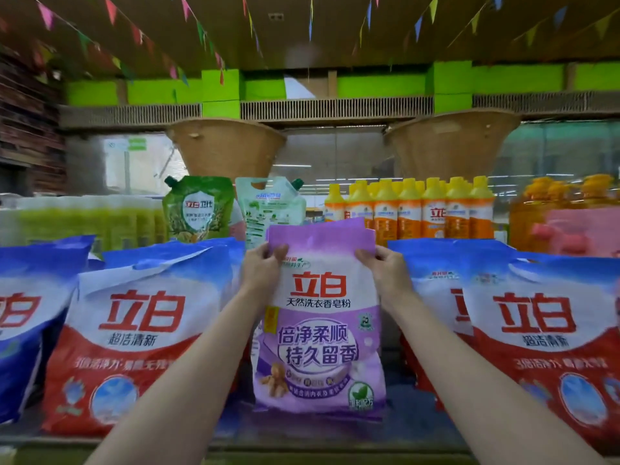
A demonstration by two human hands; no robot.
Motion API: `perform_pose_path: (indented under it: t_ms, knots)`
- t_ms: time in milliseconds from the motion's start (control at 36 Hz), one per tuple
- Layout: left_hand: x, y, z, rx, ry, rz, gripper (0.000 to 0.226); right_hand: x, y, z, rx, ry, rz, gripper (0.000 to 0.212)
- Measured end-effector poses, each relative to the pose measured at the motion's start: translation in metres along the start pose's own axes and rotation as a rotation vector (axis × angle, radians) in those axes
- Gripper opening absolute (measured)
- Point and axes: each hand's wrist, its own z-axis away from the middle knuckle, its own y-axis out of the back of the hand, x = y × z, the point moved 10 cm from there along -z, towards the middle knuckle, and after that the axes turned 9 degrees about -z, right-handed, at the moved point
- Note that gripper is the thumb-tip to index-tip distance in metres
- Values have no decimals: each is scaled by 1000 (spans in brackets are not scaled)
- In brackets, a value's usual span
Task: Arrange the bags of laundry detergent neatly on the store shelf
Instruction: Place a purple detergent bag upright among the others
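Observation:
A purple and white detergent bag (pixel 320 333) stands upright in the middle of the shelf (pixel 235 431). My left hand (pixel 261 268) grips its top left corner and my right hand (pixel 385 266) grips its top right corner. More purple bags seem stacked right behind it; only their top edges show. To the left stands a large blue, white and red detergent bag (pixel 134 337), with another one (pixel 20 317) at the far left. Two similar large bags (pixel 543 340) stand to the right.
Behind the bags are green and white spouted pouches (pixel 198 209), yellow-capped orange bottles (pixel 419 209), pale green bottles (pixel 84 223) and pink packs (pixel 577 229). Two woven baskets (pixel 228 146) hang above. A gap on the shelf lies either side of the purple bag.

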Motion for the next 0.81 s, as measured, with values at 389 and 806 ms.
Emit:
perform_pose_path:
  t_ms: [389,806]
  knots:
    - [-10,6,48,-21,-71,-109,39,9,5,33,-58,-14,237,23]
    - [-62,32,113,-83,35,-235,27,-29,-17,102,241,394,742,43]
